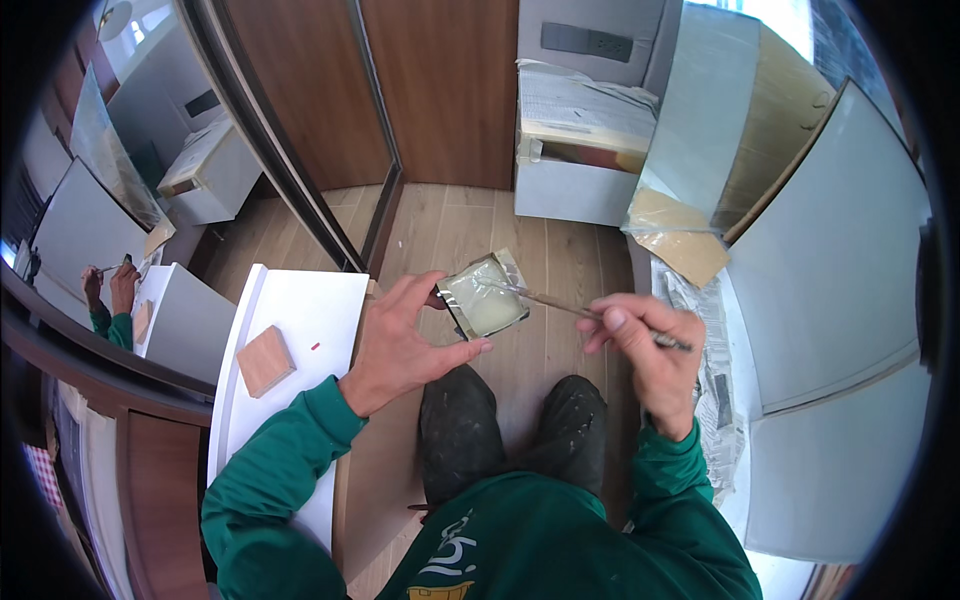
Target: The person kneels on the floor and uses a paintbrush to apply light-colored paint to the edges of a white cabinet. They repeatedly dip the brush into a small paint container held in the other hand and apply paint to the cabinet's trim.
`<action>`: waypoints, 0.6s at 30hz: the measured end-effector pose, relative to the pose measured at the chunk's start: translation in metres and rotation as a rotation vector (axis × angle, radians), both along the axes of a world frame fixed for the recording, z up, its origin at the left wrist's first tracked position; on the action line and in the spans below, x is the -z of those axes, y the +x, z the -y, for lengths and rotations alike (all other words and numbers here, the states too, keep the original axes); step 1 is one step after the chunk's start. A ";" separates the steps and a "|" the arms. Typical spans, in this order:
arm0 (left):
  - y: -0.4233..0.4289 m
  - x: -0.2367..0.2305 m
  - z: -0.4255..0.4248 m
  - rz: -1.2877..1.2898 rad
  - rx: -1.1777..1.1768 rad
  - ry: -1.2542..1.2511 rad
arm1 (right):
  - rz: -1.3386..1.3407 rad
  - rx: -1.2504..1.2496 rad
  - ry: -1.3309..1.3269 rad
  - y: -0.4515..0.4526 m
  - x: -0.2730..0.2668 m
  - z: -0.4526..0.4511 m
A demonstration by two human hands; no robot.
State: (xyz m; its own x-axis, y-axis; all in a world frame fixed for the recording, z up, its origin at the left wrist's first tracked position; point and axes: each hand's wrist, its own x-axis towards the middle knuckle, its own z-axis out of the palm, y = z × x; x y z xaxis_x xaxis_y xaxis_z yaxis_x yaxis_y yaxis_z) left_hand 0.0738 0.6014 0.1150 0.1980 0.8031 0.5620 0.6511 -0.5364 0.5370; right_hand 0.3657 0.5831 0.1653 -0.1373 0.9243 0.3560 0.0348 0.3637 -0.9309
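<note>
With thumb and fingers, my left hand (409,337) grips a small square container (484,298) by its sides, in front of my knees. A pale, glossy substance lies inside it, and its rim looks partly taped. My right hand (649,337) holds a thin brush (559,301) by its stained handle. The brush's tip reaches into the container and lies over the pale substance. Left of my left hand, a square wooden block (266,361) and a small red piece (315,346) lie on a white surface (311,300).
A mirrored sliding door (225,150) stands at the left. Ahead is a white cabinet (570,187) with newspaper (581,101) on top. Large white panels (832,225), brown paper (679,240) and more newspaper (716,420) are at the right. The floor (450,225) is wood-look planks.
</note>
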 end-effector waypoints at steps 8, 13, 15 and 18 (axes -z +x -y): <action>-0.002 -0.005 0.000 0.052 0.139 -0.157 | 0.027 -0.163 -0.164 0.035 -0.027 -0.019; -0.003 -0.004 -0.002 0.058 0.242 -0.198 | 0.095 -0.312 -0.272 0.041 -0.029 -0.030; -0.003 -0.004 -0.002 0.047 0.254 -0.216 | 0.134 -0.363 -0.293 0.038 -0.026 -0.036; -0.004 -0.006 -0.001 0.028 0.256 -0.239 | 0.153 -0.338 -0.274 0.037 -0.024 -0.039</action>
State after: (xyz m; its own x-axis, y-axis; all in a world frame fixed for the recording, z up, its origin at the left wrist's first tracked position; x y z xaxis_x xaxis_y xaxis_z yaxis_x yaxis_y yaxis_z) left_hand 0.0699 0.6024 0.1206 0.3974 0.8388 0.3722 0.4946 -0.5375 0.6830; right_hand 0.4032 0.6219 0.1888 -0.4794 0.8758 0.0565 0.1012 0.1191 -0.9877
